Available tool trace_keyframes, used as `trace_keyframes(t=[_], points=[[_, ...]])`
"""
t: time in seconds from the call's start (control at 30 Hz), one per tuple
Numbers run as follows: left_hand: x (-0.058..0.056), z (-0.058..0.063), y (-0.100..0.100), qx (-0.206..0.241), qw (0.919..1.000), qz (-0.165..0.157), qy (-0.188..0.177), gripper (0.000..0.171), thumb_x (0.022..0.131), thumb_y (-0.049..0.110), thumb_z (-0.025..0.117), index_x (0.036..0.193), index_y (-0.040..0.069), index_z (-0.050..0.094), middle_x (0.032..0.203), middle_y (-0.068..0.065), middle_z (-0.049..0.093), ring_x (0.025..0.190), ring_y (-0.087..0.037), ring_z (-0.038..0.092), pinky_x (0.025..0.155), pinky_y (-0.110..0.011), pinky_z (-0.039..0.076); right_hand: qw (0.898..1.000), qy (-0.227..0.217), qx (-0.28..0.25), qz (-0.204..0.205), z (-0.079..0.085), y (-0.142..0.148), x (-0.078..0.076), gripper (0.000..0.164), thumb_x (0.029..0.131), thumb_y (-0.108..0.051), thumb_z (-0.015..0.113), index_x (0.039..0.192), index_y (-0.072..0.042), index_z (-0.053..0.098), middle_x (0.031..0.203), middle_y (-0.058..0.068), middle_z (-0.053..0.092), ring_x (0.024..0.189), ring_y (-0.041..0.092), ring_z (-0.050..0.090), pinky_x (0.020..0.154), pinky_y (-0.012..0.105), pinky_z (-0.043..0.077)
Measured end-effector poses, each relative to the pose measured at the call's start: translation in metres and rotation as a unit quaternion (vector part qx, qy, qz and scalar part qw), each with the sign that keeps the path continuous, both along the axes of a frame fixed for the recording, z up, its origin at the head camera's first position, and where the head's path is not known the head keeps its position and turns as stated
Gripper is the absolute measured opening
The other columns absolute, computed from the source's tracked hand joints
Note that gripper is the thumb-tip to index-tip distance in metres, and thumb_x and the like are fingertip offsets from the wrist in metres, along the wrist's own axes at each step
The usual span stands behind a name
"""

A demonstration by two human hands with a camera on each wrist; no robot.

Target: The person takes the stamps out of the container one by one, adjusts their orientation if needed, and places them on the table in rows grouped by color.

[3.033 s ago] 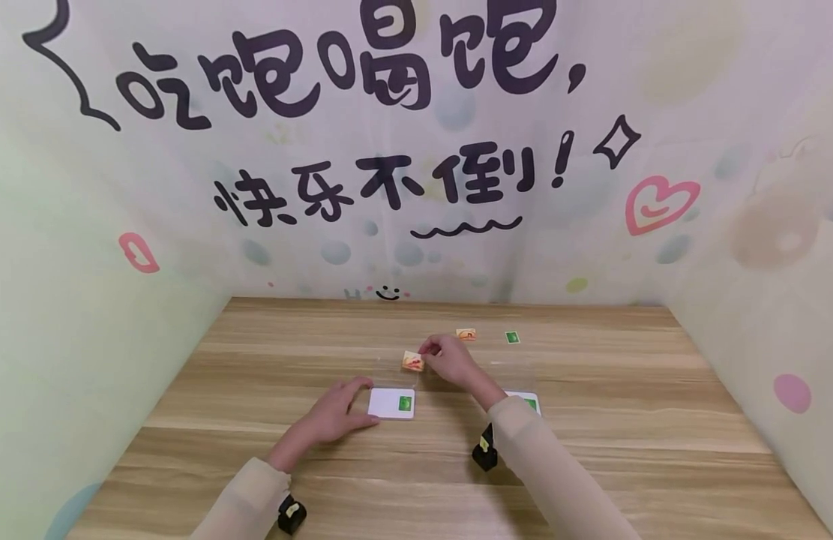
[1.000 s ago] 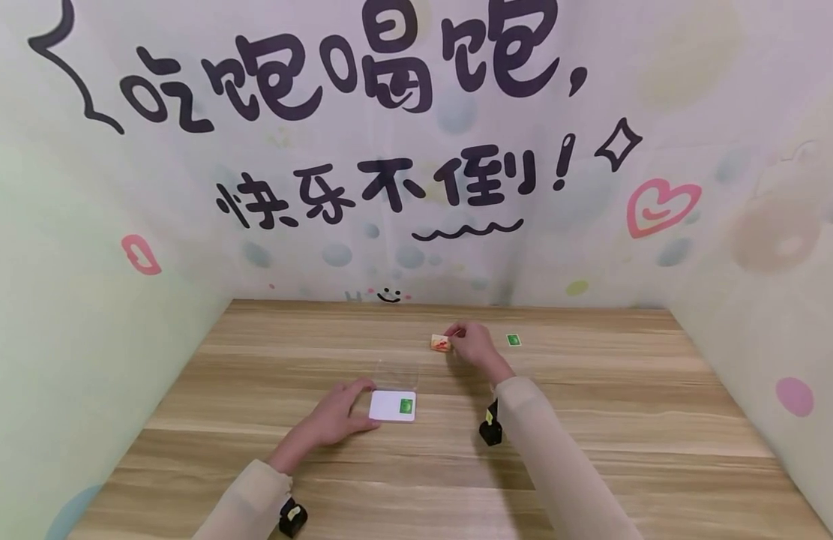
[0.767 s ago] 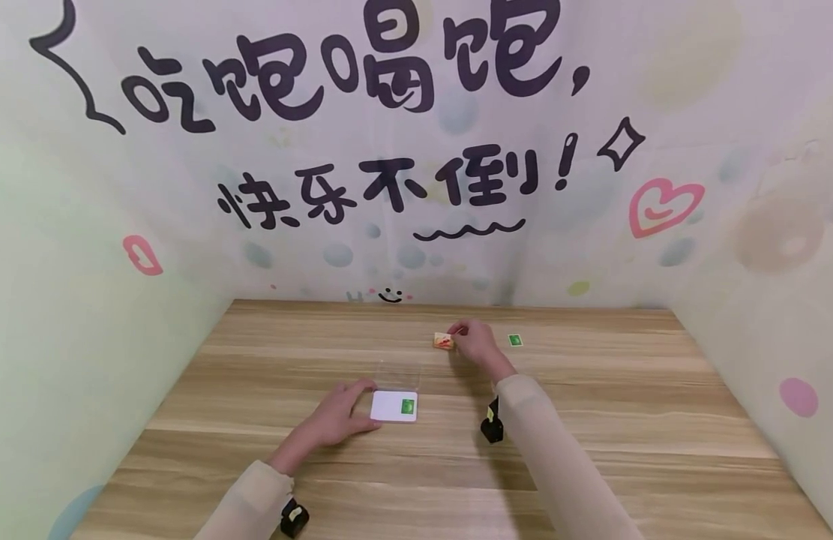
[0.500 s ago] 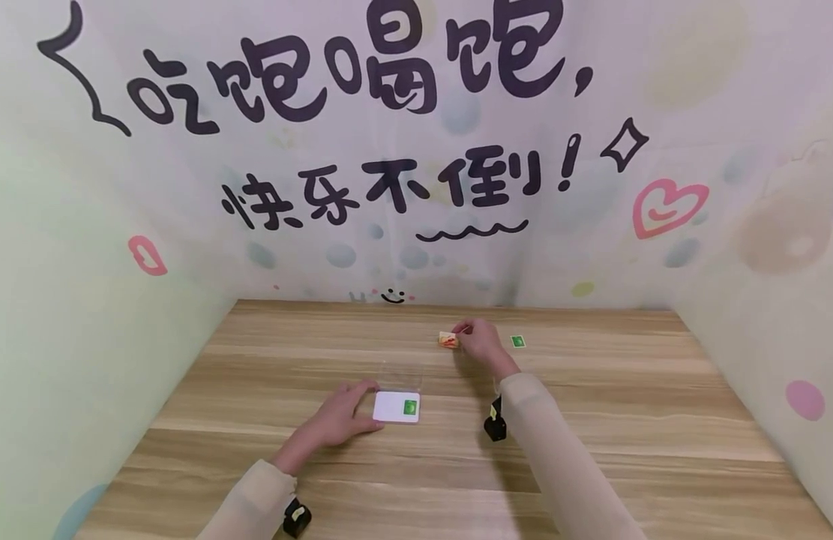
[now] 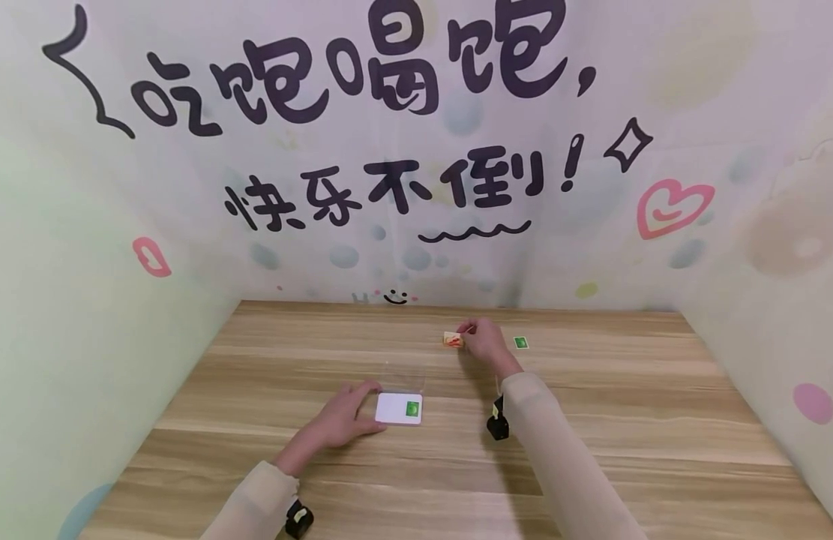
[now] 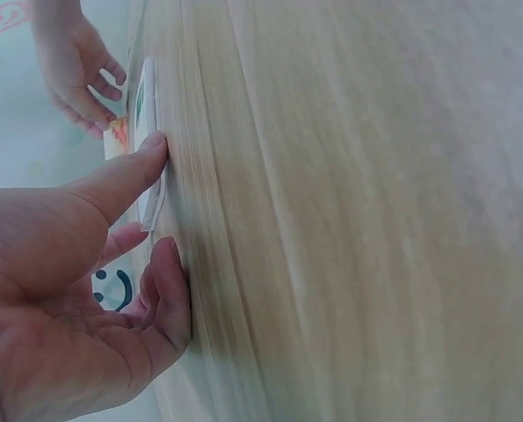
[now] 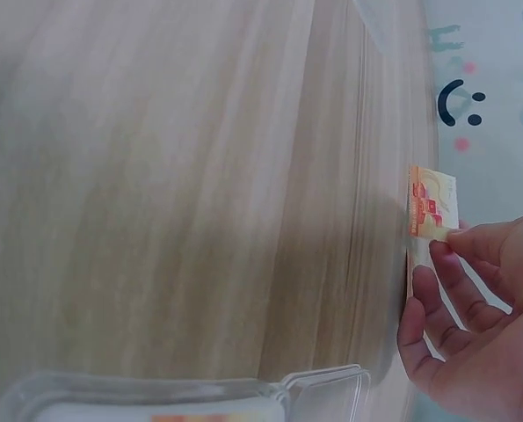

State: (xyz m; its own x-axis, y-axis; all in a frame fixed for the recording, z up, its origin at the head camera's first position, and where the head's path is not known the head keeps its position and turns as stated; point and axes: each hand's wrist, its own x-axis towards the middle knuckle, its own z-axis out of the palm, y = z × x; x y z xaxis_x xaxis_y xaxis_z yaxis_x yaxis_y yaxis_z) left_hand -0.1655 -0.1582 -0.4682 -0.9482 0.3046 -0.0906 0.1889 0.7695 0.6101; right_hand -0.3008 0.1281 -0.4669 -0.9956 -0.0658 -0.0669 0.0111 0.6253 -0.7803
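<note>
In the head view my left hand (image 5: 338,417) has thumb and fingers on opposite edges of a flat clear plastic case (image 5: 391,409). The case lies on the table with a white inside, a green printed square at its right and its clear lid raised toward the back. Farther back, my right hand (image 5: 485,339) pinches a small orange and cream picture card (image 5: 453,340) at its edge. The right wrist view shows this card (image 7: 432,200) tilted up between thumb and fingertip, close over the table. A small green card (image 5: 520,343) lies right of that hand.
A second clear case (image 7: 156,391) with a raised lid is at the bottom of the right wrist view; the right sleeve (image 5: 534,401) largely hides it in the head view. A printed wall (image 5: 416,270) stands behind the wooden table (image 5: 308,330).
My right hand has moved from beside the left case toward the back right, carrying the orange card. The other orange card seen there earlier is now hidden. My left hand stays at the case.
</note>
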Motion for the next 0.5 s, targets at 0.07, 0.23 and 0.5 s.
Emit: trace_keyframes(t=[0.07,0.23,0.5], points=[[-0.0003,-0.0007,-0.0004,-0.001,1.0000,-0.003,0.002,0.057,0.088,0.025,0.087,0.136,0.011,0.059,0.122,-0.020,0.063,0.100,-0.028,0.054,0.092,-0.055,0.049,1.000,0.004,0.003,0.002,-0.0009,0.0004,-0.0006,0.015,0.104,-0.003,0.060,0.110,0.004,0.071,0.108,0.020,0.067,0.087,0.025,0.060,0.072,0.030,0.051],[-0.0013,-0.0026,-0.0015,-0.007,0.9999,-0.011,0.010,0.057,0.088,0.025,0.087,0.136,0.010,0.059,0.121,-0.019,0.064,0.097,-0.026,0.052,0.089,-0.052,0.049,1.000,0.016,0.014,0.007,-0.0033,0.0016,-0.0027,0.016,0.102,-0.003,0.059,0.109,0.003,0.072,0.112,0.020,0.068,0.097,0.029,0.061,0.080,0.037,0.053],[-0.0006,-0.0006,-0.0004,-0.007,0.9999,-0.006,0.005,0.057,0.088,0.025,0.087,0.136,0.011,0.059,0.119,-0.018,0.063,0.096,-0.025,0.051,0.089,-0.051,0.049,1.000,0.013,0.012,0.005,-0.0047,0.0028,-0.0056,0.017,0.102,-0.003,0.059,0.109,0.003,0.073,0.115,0.021,0.068,0.100,0.030,0.060,0.086,0.041,0.053]])
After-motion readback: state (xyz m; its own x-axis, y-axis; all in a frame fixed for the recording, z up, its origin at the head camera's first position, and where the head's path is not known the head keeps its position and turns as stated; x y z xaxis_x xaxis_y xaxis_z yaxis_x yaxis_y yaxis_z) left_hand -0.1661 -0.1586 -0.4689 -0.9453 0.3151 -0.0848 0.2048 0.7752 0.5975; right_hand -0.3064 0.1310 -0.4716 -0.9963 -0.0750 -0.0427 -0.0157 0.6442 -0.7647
